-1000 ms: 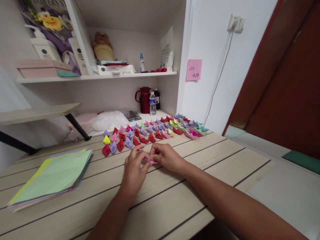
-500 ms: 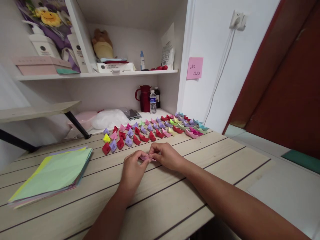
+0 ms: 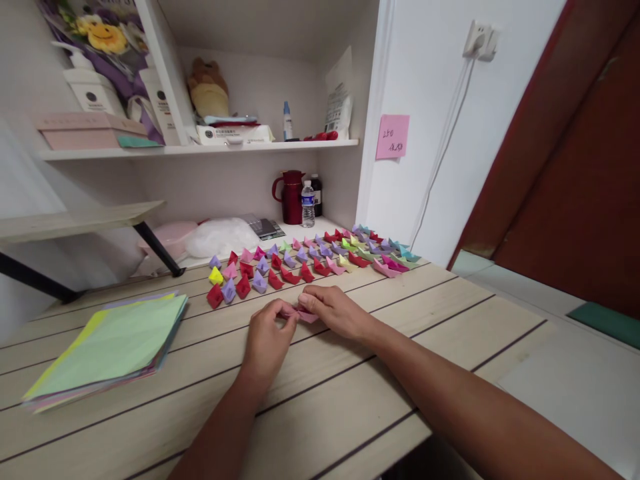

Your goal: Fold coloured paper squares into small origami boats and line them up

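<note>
A small folded piece of pink paper is held low over the table in front of me, partly hidden by my fingers. My left hand pinches its left end between thumb and fingers. On the right side my right hand grips it, thumb on top and fingers behind. Just beyond my hands stand rows of small folded paper boats in red, purple, pink, yellow, green and blue.
A stack of coloured paper sheets lies at left on the slatted table. Behind the boats are a plastic bag, a dark red jug and a water bottle. A raised wooden shelf juts in from the left.
My right thumb has shifted up and left along the pink paper, so more of its right part shows. My left hand keeps its pinch. The view has shifted slightly.
</note>
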The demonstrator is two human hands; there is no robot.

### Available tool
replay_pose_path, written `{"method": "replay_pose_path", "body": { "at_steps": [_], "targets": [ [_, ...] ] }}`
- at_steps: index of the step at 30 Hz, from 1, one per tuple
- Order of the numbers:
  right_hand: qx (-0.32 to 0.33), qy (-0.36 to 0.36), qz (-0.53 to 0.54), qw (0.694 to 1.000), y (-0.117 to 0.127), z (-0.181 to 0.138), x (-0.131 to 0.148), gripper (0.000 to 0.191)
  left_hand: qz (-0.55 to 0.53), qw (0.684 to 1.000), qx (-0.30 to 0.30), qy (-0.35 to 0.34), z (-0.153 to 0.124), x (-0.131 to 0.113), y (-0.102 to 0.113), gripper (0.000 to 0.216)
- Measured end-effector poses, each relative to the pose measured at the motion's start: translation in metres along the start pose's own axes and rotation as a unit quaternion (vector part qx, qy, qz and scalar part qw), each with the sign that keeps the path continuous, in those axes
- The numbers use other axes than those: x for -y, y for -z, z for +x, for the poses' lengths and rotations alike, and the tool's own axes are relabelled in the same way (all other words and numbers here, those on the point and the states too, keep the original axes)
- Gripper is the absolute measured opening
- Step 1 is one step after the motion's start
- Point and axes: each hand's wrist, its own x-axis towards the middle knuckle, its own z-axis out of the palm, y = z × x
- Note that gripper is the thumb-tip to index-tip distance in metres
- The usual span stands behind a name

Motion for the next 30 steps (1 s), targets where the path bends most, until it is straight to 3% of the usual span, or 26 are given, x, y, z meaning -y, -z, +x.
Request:
{"method": "replay_pose_path", "body": {
  "at_steps": [3,10,17,23,30],
  "targets": [
    [0.012,0.008,0.021,1.0,-0.0023,-0.001,-0.0025,0.018,-0.001,1.0,-0.003,-0.001,0.0004,-0.0007,0.0011,0.009],
    [-0.007,0.029,0.012,0.999,-0.0075,-0.0005,-0.0081,0.025,-0.004,1.0,-0.027,-0.002,-0.0013,-0.0018,0.0004,0.009],
    [-0.014,0.081,-0.055,0.995,-0.0029,-0.0019,0.0004,0.02,-0.01,0.999,-0.048,0.001,-0.0018,-0.0015,0.0004,0.041],
    [-0.028,0.122,-0.112,0.986,-0.0031,-0.0014,-0.0003,0.021,-0.002,0.999,-0.032,-0.004,-0.001,-0.0033,0.0028,0.01],
    [-0.104,0.116,-0.064,0.986,-0.0025,0.0018,0.0004,0.028,-0.025,0.998,-0.045,-0.021,-0.0009,-0.0054,0.0061,0.012]
  ]
}}
